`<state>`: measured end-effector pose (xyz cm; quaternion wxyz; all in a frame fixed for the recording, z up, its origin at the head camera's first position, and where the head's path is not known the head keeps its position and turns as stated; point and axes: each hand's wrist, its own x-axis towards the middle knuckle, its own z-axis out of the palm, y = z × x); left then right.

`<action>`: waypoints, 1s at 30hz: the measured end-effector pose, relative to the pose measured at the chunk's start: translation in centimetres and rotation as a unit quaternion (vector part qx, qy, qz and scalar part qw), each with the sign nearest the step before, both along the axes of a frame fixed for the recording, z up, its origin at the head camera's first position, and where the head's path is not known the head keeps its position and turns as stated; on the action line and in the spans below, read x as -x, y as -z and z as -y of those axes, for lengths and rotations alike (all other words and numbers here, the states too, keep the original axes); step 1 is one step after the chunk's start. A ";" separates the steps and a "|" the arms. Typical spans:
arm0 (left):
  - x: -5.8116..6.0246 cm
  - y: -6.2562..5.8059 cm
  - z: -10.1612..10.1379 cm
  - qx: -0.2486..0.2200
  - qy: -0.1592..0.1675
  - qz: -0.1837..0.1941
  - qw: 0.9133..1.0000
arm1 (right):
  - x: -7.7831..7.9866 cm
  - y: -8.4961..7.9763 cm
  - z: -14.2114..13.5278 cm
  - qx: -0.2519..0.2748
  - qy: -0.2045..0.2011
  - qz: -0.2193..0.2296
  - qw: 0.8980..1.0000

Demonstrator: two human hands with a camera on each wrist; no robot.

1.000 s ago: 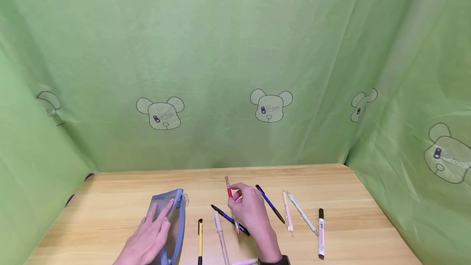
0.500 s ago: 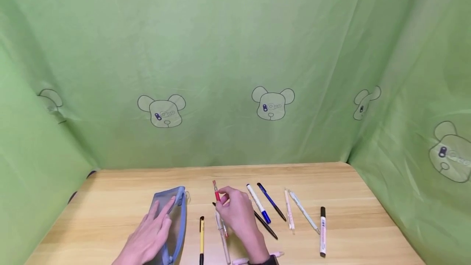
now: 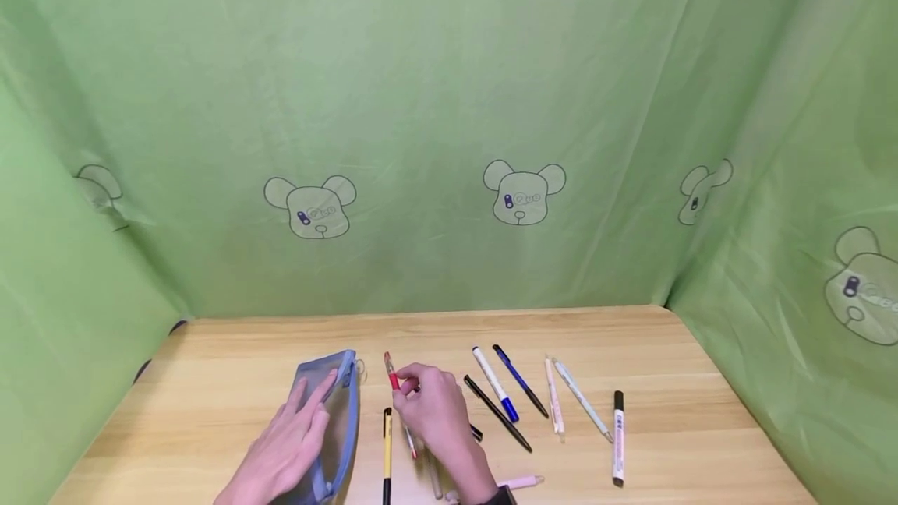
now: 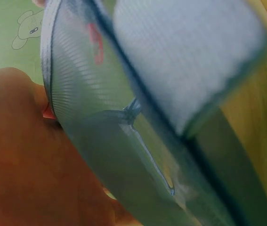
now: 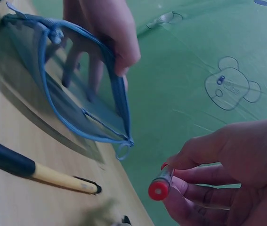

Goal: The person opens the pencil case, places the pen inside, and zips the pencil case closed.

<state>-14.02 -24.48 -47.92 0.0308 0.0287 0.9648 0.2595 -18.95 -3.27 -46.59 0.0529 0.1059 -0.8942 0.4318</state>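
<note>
A blue mesh pencil case (image 3: pixel 313 369) lies at the left of the table, its zipped mouth (image 5: pixel 76 129) wide apart in the right wrist view. My left hand (image 3: pixel 281 443) holds the rim, the thumb on one side and long fingers showing through the mesh. Just right of the case, my right hand (image 3: pixel 438 407) pinches a red pen (image 3: pixel 391 371) with a clear barrel, tilted above the table. Its round red end (image 5: pixel 159 190) faces the camera in the right wrist view. The case's mesh fills much of the left wrist view.
On the wooden table (image 3: pixel 673 411) lie a yellow-and-black pen (image 3: pixel 387 443), a black pen (image 3: pixel 500 415), a blue-and-white marker (image 3: pixel 494 384), a blue pen (image 3: pixel 521 380), a pink pen (image 3: pixel 554 397), a pale blue pen (image 3: pixel 584 400) and a black-capped marker (image 3: pixel 618 443). Green cloth (image 3: pixel 421 100) walls surround it.
My right hand has moved left toward the pencil case with the red pen, uncovering the black pen and the blue-and-white marker. The left hand stays on the case.
</note>
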 end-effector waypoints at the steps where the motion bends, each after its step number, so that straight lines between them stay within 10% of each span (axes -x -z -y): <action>1: 0.0 0.0 0.0 0.000 0.001 0.000 1.000 | 0.0 0.1 0.2 -0.001 -0.001 0.001 1.000; 30: -0.1 -0.4 0.0 -0.012 0.000 -0.007 1.000 | -0.7 1.4 3.6 0.059 -0.045 0.041 0.996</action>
